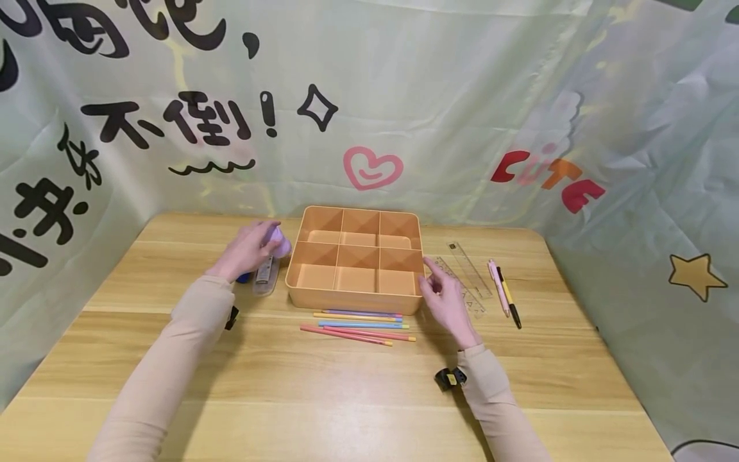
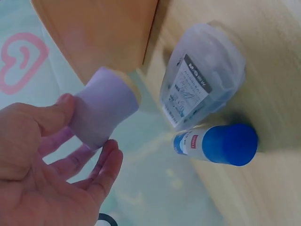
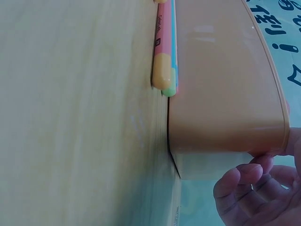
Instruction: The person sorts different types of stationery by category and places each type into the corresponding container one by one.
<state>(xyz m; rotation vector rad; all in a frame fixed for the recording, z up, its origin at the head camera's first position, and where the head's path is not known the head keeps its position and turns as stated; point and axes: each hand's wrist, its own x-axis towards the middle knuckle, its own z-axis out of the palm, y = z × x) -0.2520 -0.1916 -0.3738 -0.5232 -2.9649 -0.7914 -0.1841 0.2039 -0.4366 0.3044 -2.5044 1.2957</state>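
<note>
Six compartments of an orange organizer (image 1: 352, 300) hold nothing as a person works at a wooden tabletop (image 1: 346, 398), what looks from where I stand like the very start of the job. The left hand (image 1: 247, 247) has its grip pinching a lilac object (image 2: 103, 110), narrow at the waist and tilted, thumb on one side and fingers on the other, just left of the organizer. Near it are a clear labeled case (image 2: 202, 75) and a blue-capped tube (image 2: 235, 143). The right hand (image 1: 447, 305) is at the organizer's right edge, fingers bent; whether that grip pinches the wall or merely touches it, I cannot tell. Everything else appears left to handle: colored pens (image 1: 364, 325) lie along the organizer's near side, while transparent rulers (image 1: 470, 269), a pink pen (image 1: 499, 288) and a yellow-and-black pen (image 1: 509, 298) lie to its right, all outside its walls.
</note>
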